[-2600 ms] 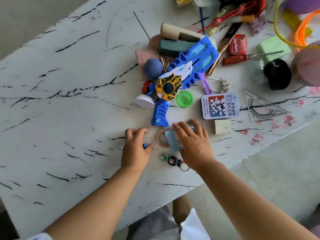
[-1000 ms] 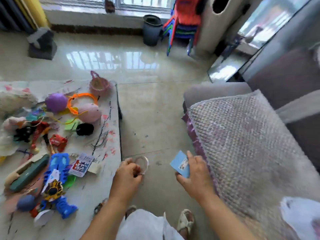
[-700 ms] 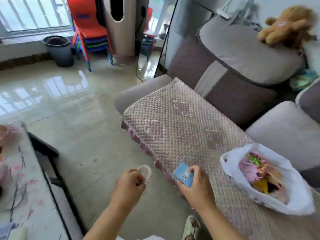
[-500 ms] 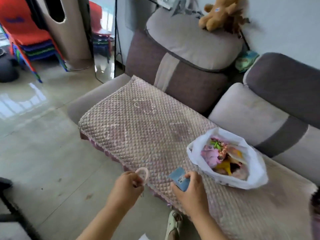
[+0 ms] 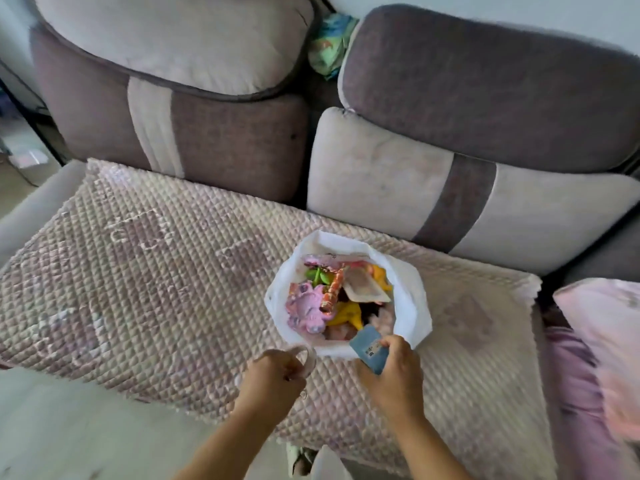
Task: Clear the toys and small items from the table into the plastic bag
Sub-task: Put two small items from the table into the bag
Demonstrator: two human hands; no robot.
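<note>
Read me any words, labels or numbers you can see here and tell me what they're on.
Nothing legible.
Blue card in the right hand: white sticker with dark print, too blurred to read.
White plastic bag: faint marks near the far rim, too small to read.

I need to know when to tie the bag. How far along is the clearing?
Done: the plastic bag on the sofa already holds toys. In hand: right hand holds a blue card at its rim; left hand holds a tape ring. Left: dropping both in; the table is out of view.
</note>
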